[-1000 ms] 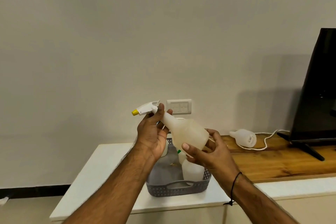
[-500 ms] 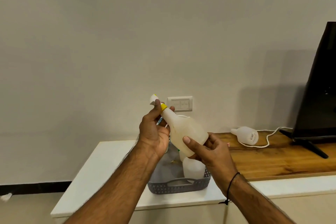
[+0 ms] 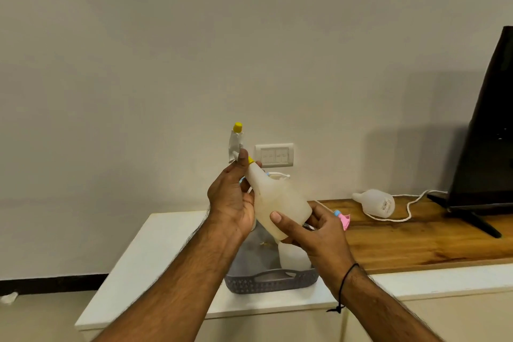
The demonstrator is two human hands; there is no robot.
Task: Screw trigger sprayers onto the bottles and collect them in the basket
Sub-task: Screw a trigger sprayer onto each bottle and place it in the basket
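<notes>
I hold a translucent white bottle (image 3: 277,203) tilted in the air above the grey basket (image 3: 270,282). My right hand (image 3: 313,233) grips its lower body from below. My left hand (image 3: 233,197) pinches the white trigger sprayer (image 3: 235,141) at the bottle's neck; its yellow nozzle points upward. At least one more white bottle (image 3: 294,257) lies inside the basket. Another bottle without a sprayer (image 3: 374,203) lies on its side on the wooden top. A pink and blue sprayer (image 3: 342,219) pokes out behind my right hand.
The basket stands on a white counter (image 3: 155,258) beside a wooden top (image 3: 416,236). A white cord (image 3: 408,209) runs across the wood to a black screen (image 3: 485,125) on a stand at the right. A wall switch plate (image 3: 274,155) sits behind my hands.
The sprayer head has turned on the neck: its yellow nozzle pointed left, now it points up. Both hands with the bottle stay above the basket.
</notes>
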